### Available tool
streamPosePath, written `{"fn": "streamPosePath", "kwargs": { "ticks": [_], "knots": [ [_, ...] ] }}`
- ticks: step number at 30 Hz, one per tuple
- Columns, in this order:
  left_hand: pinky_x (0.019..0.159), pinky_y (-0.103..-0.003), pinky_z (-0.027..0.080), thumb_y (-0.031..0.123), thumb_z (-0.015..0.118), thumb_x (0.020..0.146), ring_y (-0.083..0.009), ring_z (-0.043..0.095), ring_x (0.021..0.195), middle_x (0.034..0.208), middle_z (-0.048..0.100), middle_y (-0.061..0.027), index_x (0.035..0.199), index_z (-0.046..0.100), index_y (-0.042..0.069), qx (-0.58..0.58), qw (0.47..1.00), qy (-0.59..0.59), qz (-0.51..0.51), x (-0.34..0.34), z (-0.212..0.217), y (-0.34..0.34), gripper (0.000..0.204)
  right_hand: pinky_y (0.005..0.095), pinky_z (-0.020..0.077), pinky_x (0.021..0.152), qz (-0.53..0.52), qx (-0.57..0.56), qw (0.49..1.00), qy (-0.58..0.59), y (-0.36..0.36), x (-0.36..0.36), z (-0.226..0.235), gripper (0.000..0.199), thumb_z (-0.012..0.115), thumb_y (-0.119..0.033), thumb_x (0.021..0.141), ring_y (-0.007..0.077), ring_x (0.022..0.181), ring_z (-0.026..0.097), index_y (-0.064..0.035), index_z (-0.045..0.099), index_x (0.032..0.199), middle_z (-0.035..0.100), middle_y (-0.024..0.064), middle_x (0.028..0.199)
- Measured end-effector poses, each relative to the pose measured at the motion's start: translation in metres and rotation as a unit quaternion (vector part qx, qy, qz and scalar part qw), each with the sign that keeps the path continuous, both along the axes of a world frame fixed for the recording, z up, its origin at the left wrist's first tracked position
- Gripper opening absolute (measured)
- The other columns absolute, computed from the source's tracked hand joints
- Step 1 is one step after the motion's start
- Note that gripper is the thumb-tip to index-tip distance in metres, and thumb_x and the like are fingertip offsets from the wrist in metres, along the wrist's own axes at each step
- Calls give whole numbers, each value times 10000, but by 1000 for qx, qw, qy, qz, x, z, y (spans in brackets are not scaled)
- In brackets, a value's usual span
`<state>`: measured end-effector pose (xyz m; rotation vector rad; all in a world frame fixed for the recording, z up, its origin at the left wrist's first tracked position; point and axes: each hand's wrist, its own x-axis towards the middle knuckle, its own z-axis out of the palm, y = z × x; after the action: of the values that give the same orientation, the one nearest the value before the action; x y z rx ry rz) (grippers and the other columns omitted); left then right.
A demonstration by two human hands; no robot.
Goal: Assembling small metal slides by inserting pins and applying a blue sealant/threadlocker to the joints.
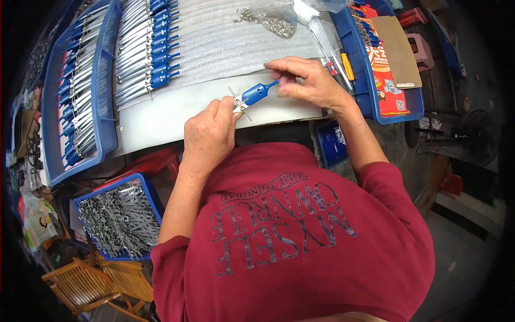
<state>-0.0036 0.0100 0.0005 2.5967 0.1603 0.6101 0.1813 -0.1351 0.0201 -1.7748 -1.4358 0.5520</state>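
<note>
My left hand (210, 131) grips the metal end of a small tool with a blue plastic handle (254, 94), held just above the near edge of the white table (161, 115). My right hand (308, 80) pinches the thin blue tip of that same handle between thumb and fingers. A short metal pin crosses the tool's metal end beside my left thumb. Both hands hold the one piece between them.
A row of finished blue-handled metal tools (147, 48) lies on grey foam sheet (225, 40). A blue tray (80, 91) at left holds more. A blue bin of metal parts (120, 217) sits low left. Small metal pieces in a bag (273, 21), screwdrivers (343, 64), a blue tray with a cardboard sheet (394, 51) at right.
</note>
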Motion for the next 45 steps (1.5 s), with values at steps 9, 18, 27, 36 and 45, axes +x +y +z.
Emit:
{"fn": "streamPosePath", "kwargs": {
  "ticks": [9,18,27,36,45],
  "knots": [
    [442,-361,426,128,593,742,-271,539,524,661,493,-98,873,483,40,15,1000,-2,6,10,-15,13,193,243,437,654,-200,-11,977,-72,24,34,-8,207,593,-128,774,126,728,557,11,596,928,610,82,795],
    [433,-358,426,141,591,740,-260,536,510,650,488,-95,854,478,41,22,1000,13,18,10,-18,13,190,380,450,681,-187,-3,964,-191,73,72,-29,174,521,-138,752,325,754,571,-22,619,836,601,162,807],
    [421,-344,421,157,575,747,-240,520,491,623,459,-77,844,471,48,19,999,11,27,11,-19,12,179,357,455,694,-142,47,943,-298,110,81,-42,188,497,-60,760,307,801,567,-33,603,912,597,148,876],
    [440,-354,394,96,601,714,-267,506,515,635,466,-95,900,491,47,-14,1000,7,24,10,-19,12,222,375,428,745,-110,-88,925,-353,104,64,-33,269,438,9,711,316,824,535,-38,588,929,566,141,881],
    [446,-351,395,89,594,716,-266,507,525,650,465,-95,894,485,47,-25,999,10,22,9,-18,14,213,288,450,705,-132,-79,975,-160,68,62,-12,191,534,-110,767,239,782,590,-2,596,912,614,139,834]
  ]
}}
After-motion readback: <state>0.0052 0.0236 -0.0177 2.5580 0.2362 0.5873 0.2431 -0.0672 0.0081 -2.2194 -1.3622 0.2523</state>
